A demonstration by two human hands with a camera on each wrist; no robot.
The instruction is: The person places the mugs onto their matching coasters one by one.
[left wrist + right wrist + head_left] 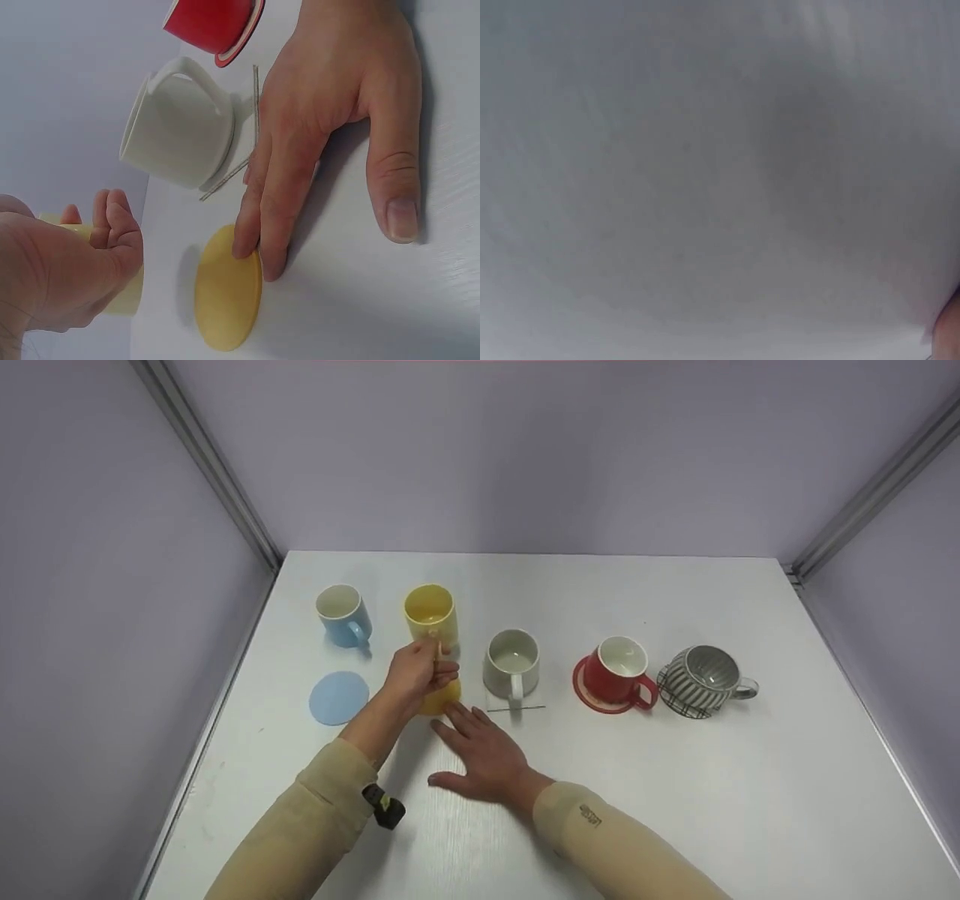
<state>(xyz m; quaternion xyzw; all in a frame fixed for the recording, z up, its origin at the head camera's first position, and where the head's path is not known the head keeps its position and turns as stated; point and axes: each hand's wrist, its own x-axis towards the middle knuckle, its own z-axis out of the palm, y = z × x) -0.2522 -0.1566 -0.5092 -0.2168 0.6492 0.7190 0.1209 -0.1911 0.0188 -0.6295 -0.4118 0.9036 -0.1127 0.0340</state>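
Note:
My left hand pinches the handle of a yellow mug, which stands upright at the back left of the table. Just in front of this mug lies a round yellow coaster, partly covered by the left hand in the head view. My right hand is spread palm down, with its fingertips at the near edge of that coaster. In the left wrist view, two fingertips of the right hand touch the rim of the yellow coaster. The right wrist view shows mostly blurred tabletop.
Left of the yellow mug is a blue mug, with a blue coaster before it. To the right stand a white mug on a square coaster, a red mug on a red coaster, and a striped mug on a wire coaster.

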